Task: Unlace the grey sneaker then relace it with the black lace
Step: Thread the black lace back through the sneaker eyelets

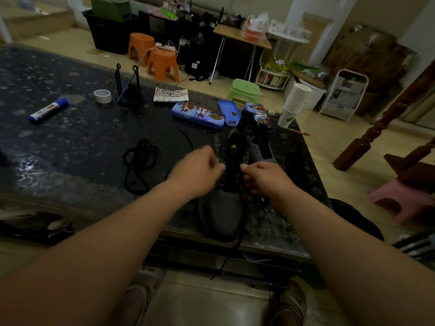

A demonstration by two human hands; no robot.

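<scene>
The grey sneaker [223, 208] lies on the dark speckled table [70, 147] with its toe toward me and its black tongue raised. My left hand [195, 172] is curled at the left side of the tongue, blurred, and seems to pinch something small there. My right hand [263, 176] is curled against the right eyelet row. A black lace [233, 250] runs down over the toe and hangs past the table's front edge. A second black lace [138, 161] lies in a loose heap to the left of the shoe.
Blue pencil tins [199, 112] lie behind the sneaker, with a stack of paper cups [294, 104] at the table's right corner. A tape roll [102, 96], a glue stick [48, 111] and a black stand [131, 90] sit further left. Stools stand on the floor beyond.
</scene>
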